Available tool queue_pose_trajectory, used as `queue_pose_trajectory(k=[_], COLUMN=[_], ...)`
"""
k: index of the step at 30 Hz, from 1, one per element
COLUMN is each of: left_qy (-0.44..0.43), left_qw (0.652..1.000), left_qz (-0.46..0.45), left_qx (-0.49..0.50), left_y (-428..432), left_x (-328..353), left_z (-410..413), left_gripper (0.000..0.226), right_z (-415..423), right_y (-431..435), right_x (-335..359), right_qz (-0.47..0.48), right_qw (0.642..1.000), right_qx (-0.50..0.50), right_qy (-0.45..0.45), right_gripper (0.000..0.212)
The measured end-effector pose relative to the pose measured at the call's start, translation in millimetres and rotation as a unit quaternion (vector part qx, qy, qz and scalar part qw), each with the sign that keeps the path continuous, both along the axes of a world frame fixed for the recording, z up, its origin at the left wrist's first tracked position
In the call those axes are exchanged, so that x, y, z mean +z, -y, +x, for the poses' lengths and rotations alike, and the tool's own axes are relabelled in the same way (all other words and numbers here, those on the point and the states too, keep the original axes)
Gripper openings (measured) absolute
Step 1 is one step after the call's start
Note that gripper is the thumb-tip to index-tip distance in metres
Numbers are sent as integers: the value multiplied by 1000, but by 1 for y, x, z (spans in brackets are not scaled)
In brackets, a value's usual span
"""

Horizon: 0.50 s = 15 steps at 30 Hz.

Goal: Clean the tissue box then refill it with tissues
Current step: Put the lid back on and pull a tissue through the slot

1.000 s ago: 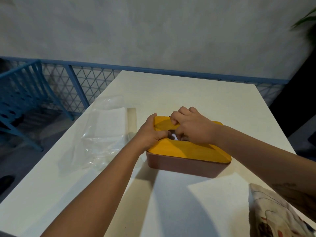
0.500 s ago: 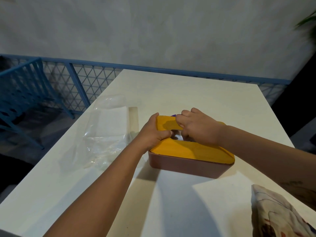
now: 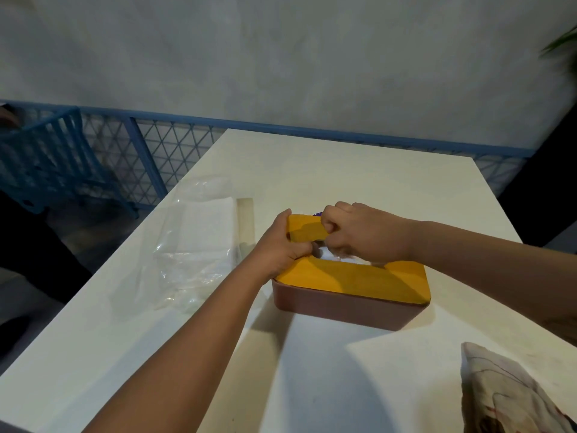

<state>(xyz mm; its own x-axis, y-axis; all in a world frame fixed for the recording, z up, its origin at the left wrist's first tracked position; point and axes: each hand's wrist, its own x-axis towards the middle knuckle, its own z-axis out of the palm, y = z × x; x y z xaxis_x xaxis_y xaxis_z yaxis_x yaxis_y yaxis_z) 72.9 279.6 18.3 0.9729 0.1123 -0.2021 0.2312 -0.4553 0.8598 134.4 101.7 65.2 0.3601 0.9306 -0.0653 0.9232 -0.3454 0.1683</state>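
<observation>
- Head view: one tissue box (image 3: 346,304), brown with a yellow lid (image 3: 352,279), sits mid-table (image 3: 343,170), nearer the right edge.
- The left hand (image 3: 279,250) grips the lid's left end, fingers curled over it and thumb at the slot.
- The right hand (image 3: 359,232) is curled tight over the slot, directly above the white tissue (image 3: 338,256); I cannot tell whether it pinches anything.
- One clear plastic wrapper (image 3: 199,242) lies along the left edge.
- One printed cloth (image 3: 512,395) lies at the near right corner.
</observation>
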Motion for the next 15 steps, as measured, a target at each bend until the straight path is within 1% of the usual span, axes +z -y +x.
queue_pose_trajectory(k=[2, 4, 6, 8, 11, 15], left_qy=[1, 6, 9, 7, 2, -1], left_qw=[1000, 1000, 1000, 1000, 1000, 1000], left_qz=[-10, -6, -1, 4, 15, 16], left_qx=[1, -2, -6, -9, -10, -8], left_y=[-1, -1, -1, 0, 0, 0], left_x=[0, 0, 1, 2, 2, 3], left_z=[0, -1, -1, -2, -2, -4], left_gripper=[90, 89, 87, 87, 87, 88], right_z=[-4, -9, -15, -22, -31, -38], right_y=[3, 8, 13, 18, 20, 18], right_x=[5, 5, 3, 3, -2, -5], right_qz=[22, 29, 44, 81, 137, 227], right_qw=[997, 996, 991, 982, 965, 931], right_qx=[-48, -61, -100, -137, -181, -225], right_qy=[-55, -59, -77, -102, -130, -175], right_gripper=[18, 21, 20, 18, 16, 15])
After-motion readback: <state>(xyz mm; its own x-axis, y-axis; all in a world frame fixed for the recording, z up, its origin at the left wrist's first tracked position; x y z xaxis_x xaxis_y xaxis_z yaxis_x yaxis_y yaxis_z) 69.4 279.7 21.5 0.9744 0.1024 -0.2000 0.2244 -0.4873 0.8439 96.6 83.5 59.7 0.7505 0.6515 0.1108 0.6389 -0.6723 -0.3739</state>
